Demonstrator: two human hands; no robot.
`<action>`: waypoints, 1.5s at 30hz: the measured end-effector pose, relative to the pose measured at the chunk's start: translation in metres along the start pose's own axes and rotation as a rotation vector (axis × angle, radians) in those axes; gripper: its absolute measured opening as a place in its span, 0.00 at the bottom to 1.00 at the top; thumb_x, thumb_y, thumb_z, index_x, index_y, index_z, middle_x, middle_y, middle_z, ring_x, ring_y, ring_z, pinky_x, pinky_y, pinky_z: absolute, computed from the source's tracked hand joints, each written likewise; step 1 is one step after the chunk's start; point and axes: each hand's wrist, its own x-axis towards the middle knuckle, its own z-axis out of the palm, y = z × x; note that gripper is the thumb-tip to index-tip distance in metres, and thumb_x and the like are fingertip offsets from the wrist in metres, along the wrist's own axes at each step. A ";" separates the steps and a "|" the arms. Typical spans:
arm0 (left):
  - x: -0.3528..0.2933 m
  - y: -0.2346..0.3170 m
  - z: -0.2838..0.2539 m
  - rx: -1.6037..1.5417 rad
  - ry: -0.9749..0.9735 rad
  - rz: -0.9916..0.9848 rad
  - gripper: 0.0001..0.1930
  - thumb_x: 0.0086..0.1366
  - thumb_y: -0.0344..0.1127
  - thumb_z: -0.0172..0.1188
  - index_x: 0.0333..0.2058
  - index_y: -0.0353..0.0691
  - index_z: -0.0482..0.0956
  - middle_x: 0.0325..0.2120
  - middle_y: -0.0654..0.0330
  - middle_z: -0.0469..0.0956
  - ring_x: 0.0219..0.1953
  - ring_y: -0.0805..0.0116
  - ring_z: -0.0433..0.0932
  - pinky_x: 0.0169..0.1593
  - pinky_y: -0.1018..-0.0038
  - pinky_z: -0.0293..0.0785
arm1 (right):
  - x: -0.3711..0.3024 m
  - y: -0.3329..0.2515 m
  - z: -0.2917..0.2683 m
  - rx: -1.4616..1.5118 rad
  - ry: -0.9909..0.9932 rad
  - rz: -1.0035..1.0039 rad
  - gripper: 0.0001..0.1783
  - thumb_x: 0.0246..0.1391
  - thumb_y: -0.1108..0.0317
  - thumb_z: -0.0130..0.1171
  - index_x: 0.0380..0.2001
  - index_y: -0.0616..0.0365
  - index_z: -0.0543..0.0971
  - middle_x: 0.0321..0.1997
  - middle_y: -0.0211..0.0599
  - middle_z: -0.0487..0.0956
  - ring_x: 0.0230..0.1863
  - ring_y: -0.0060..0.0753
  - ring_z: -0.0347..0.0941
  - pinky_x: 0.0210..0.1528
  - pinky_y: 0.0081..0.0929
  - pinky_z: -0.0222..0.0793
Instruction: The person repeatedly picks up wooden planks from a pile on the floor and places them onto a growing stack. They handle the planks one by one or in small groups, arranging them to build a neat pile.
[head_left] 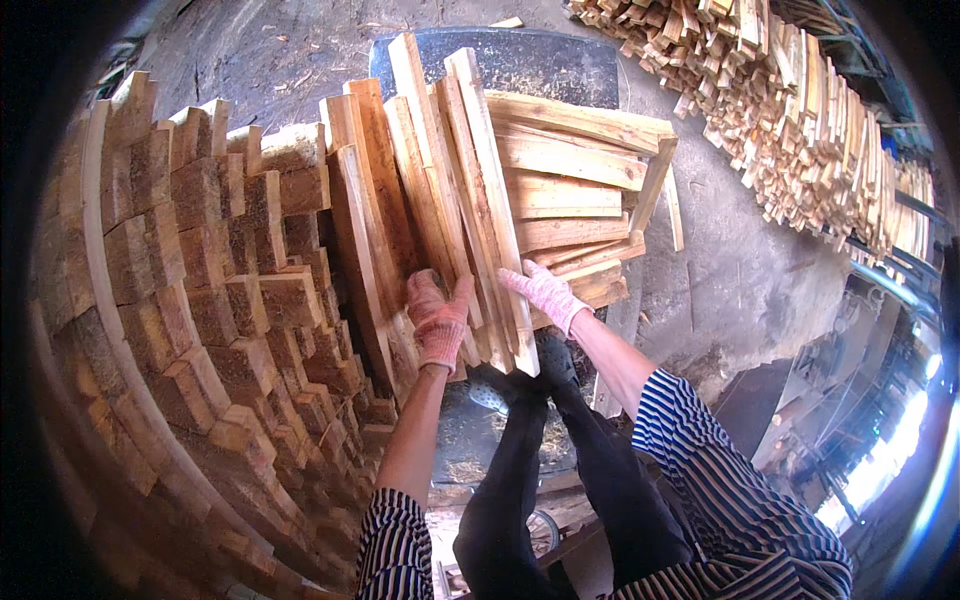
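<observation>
Both my hands wear pink knitted gloves. My left hand [437, 320] rests on the near part of the long boards, thumb and fingers spread apart. Against the right edge of a pale wooden board [492, 200] my right hand [545, 293] lies with its fingers stretched out. Between and beyond the hands, several long boards [425, 130] lean side by side, pointing away from me. Under and to the right of them, shorter wooden pieces [570, 160] lie crosswise in a pile. The undersides of my fingers are hidden.
A tall stack of wood blocks [210, 300] fills the left side, close to my left arm. Another large wood stack [770, 110] stands at the far right. A dark flat sheet [560, 65] lies behind the pile on the grey floor [740, 280]. My feet are just below the boards.
</observation>
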 end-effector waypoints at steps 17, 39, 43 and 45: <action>0.021 -0.048 0.020 -0.837 -0.741 -0.084 0.23 0.76 0.36 0.43 0.65 0.32 0.68 0.63 0.53 0.72 0.67 0.70 0.68 0.70 0.77 0.57 | -0.012 0.024 0.015 0.657 -0.078 -0.138 0.52 0.52 0.53 0.73 0.71 0.61 0.56 0.67 0.39 0.70 0.66 0.31 0.66 0.69 0.31 0.61; -0.188 0.147 -0.235 -0.731 -0.946 -0.451 0.23 0.68 0.48 0.62 0.54 0.37 0.80 0.53 0.58 0.80 0.60 0.67 0.74 0.67 0.70 0.65 | -0.351 -0.093 0.018 0.461 -0.096 0.262 0.45 0.47 0.44 0.72 0.57 0.70 0.73 0.53 0.51 0.80 0.54 0.39 0.76 0.55 0.33 0.71; -0.197 0.182 -0.277 -0.680 -0.980 -0.678 0.39 0.57 0.57 0.71 0.61 0.38 0.73 0.56 0.54 0.78 0.60 0.62 0.74 0.69 0.69 0.60 | -0.393 -0.118 0.015 0.632 -0.180 0.332 0.39 0.50 0.45 0.71 0.57 0.64 0.77 0.55 0.50 0.80 0.55 0.43 0.77 0.57 0.37 0.72; -0.178 0.184 -0.274 -0.517 -0.865 -0.599 0.46 0.53 0.60 0.73 0.63 0.37 0.70 0.58 0.51 0.76 0.58 0.59 0.75 0.68 0.67 0.62 | -0.370 -0.125 0.014 0.793 -0.154 0.315 0.34 0.52 0.49 0.70 0.55 0.61 0.78 0.53 0.48 0.81 0.53 0.45 0.78 0.57 0.43 0.73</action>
